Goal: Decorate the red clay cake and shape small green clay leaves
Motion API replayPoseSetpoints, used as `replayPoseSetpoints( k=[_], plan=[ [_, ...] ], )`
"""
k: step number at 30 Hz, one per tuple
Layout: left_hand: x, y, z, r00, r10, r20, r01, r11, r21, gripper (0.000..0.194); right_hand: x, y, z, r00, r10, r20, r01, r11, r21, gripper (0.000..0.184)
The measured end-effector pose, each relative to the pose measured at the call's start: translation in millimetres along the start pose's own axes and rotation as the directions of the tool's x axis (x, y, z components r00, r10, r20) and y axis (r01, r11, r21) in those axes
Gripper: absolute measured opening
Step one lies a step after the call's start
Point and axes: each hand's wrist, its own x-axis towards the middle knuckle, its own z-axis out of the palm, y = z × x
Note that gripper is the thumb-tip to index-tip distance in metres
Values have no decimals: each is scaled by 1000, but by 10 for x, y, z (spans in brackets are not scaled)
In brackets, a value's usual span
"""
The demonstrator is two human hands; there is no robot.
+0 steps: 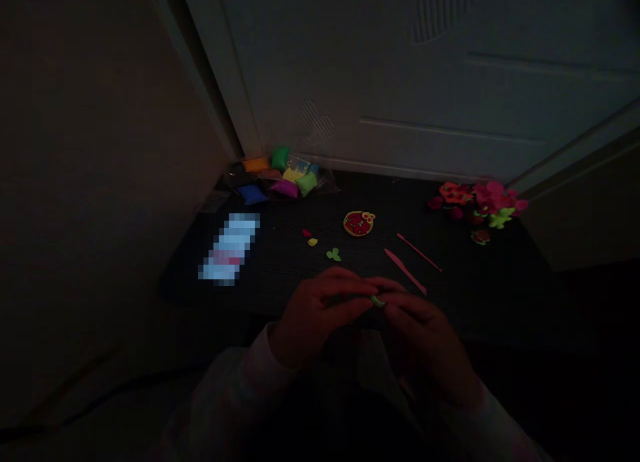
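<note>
Between the fingertips of both my hands is a small piece of light green modelling clay (pixel 377 302). My left hand (pixel 317 312) pinches it from one side, and my right hand (pixel 430 332) from the other; both are closed. Just beyond them on the dark table lies a green three-lobed clay leaf (pixel 334 255). A small yellow clay piece (pixel 313 242) and a red one (pixel 307 233) are to its left. Farther back sits a round red clay piece with a yellow rim (pixel 358 224). A pink plastic knife (pixel 406 272) and a thin pink stick tool (pixel 420 252) lie right of it.
Several coloured clay packets (pixel 285 187) lie at the back left of the dark table (pixel 285 269). A lit, blurred-out phone-like screen (pixel 230 249) is at the left. Pink, orange and green clay shapes (pixel 493 199) are grouped at the right. A pale panelled door (pixel 400 95) stands behind.
</note>
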Motion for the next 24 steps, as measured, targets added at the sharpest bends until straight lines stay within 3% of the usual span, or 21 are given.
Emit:
replayPoseSetpoints(
  k=[7, 16, 21, 24],
  plan=[
    [-39, -3, -19, 998, -15, 69, 16, 1000, -17, 11, -20, -20, 27, 999, 33, -14, -33, 999, -1, 13],
    [-71, 17, -20, 1000, -16, 18, 16, 1000, 1, 4, -55, -30, 36, 995, -96, -38, 89, 982, -164, 18],
    [-103, 33, -41, 996, 77, 45, -79, 995, 63, 4, -95, -23, 45, 997, -73, -24, 70, 990, -125, 28],
    [-123, 69, -61, 970, 236, 60, -243, 946, 213, 5, -105, -19, 42, 996, -6, -86, 1, 999, -54, 24]
  ],
)
